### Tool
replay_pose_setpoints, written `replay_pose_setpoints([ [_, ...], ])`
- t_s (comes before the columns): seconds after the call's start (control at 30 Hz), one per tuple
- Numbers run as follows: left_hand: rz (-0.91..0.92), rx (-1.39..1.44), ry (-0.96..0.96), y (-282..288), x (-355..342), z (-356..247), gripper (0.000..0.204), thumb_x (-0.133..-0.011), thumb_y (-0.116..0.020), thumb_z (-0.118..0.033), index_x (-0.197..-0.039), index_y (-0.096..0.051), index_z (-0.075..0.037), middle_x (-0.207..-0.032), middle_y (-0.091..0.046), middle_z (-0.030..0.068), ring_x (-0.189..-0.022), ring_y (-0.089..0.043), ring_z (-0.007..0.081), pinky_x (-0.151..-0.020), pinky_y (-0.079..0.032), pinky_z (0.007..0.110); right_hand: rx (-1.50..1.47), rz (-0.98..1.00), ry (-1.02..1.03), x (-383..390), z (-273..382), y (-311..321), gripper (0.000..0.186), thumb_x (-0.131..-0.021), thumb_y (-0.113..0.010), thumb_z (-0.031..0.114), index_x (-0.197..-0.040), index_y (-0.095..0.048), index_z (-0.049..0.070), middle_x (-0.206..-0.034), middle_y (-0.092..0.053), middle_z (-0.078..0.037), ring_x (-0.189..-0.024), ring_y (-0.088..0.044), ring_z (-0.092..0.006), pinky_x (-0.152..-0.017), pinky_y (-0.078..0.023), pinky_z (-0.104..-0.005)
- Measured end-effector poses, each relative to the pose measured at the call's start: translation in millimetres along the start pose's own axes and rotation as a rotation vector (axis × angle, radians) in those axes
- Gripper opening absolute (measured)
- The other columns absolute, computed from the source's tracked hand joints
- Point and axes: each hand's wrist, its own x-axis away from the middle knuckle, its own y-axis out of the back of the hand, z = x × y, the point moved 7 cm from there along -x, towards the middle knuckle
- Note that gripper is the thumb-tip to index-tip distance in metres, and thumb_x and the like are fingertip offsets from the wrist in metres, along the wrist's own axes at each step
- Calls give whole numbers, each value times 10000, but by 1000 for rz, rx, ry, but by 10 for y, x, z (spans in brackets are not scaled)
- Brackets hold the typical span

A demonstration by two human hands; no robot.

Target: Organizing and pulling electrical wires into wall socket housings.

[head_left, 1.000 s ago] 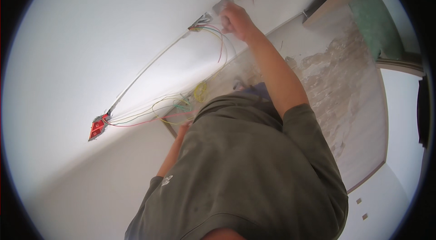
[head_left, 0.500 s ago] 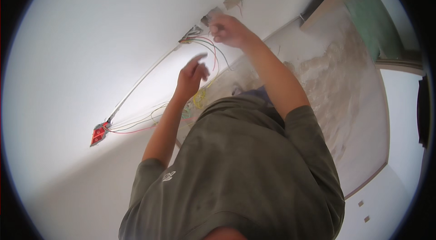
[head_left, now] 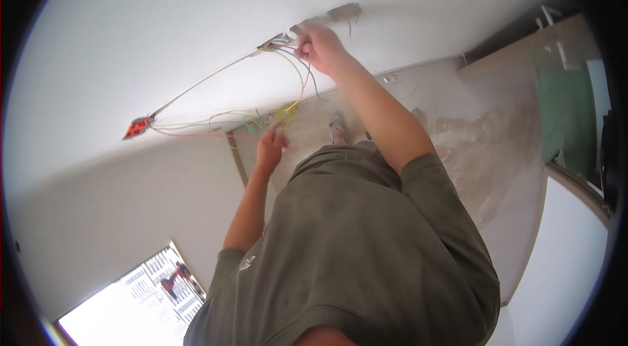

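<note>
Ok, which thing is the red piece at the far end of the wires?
Start at the white ceiling and follow the long white cable away from the right hand. At its far end hangs a small red connector, the only red block there.

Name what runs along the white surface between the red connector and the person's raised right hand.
In the head view, a thin pale cable runs from the red connector up to the right hand.

Right hand (head_left: 319, 48) raised, arm stretched out, fingers closed; left hand (head_left: 270, 144) lower, elbow bent, fingers curled.
</note>
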Motion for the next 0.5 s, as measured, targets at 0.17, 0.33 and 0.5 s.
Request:
replay_pose_setpoints([
  [0.17, -82, -572, -122, 73, 1479, 1830, 285, -870, -541, -171, -1094, -683, -64, -797, -693, 170, -738, -668, 215, -612, -508, 375, 319, -206, 29, 62, 98, 36, 202, -895, -521, 226, -933, -564, 32, -637, -483, -37, -526, -449, -123, -543, -526, -351],
  [0.33, 101, -420, 159, 14, 2279, 3001, 227, -900, -549, -195, -1034, -695, -85, -900, -686, 192, -764, -669, 242, -626, -526, 386, 840, -215, 209, 78, 186, 173, 242, -935, -496, 242, -993, -580, 23, -640, -556, -76, -489, -545, -161, -515, -541, -346],
  [0.5, 124, -240, 357, 122, 2011, 2975, 262, -918, -517, -176, -1122, -648, -78, -895, -682, 166, -704, -651, 213, -597, -529, 347, 1407, -150, 550, 233, 189, 209, 299, -958, -489, 273, -1136, -588, 55, -689, -614, -77, -524, -612, -174, -535, -531, -296],
])
